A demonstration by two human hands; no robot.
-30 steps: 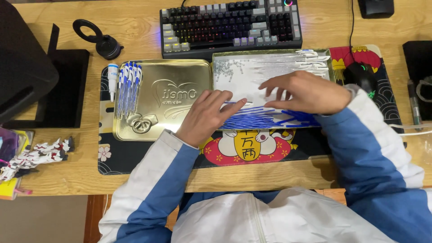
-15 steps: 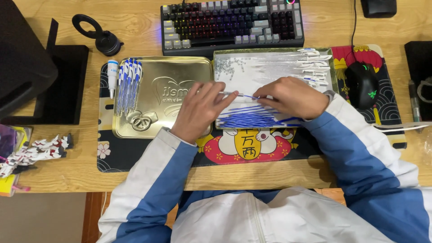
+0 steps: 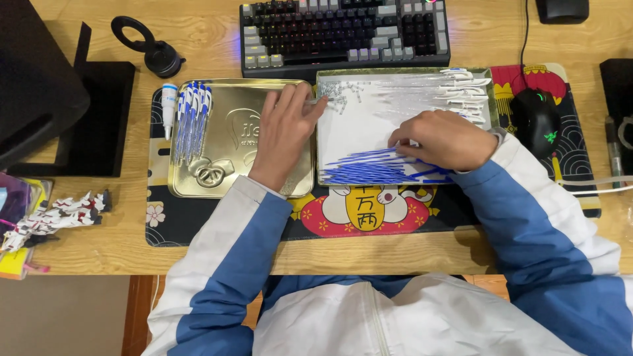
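Note:
A shallow white-lined tray (image 3: pixel 343 142) lies in front of the keyboard. It holds a heap of thin blue rods (image 3: pixel 372 170) at its near edge, white pen parts (image 3: pixel 461 89) at the far right and tiny metal pieces (image 3: pixel 337 99) at the far left. My left hand (image 3: pixel 283 132) lies over a gold tin lid (image 3: pixel 217 142), fingers stretched apart, tips at the tiny metal pieces. My right hand (image 3: pixel 438 140) rests on the tray with fingers curled down onto the blue rods; what they grip is hidden. Several blue-and-white pens (image 3: pixel 191 118) lie on the lid's left side.
A dark keyboard (image 3: pixel 343 29) lies behind the tray, and a black mouse (image 3: pixel 535 118) sits right on a patterned desk mat (image 3: pixel 198 217). A small white tube (image 3: pixel 169 102) lies left of the lid. A black stand (image 3: pixel 148 46), dark box (image 3: pixel 39 86) and toy figure (image 3: pixel 53 214) are left.
Both hands were together over the blue rods. My left hand has moved away, left and back, to the tray's far left corner. My right hand stays at the rods.

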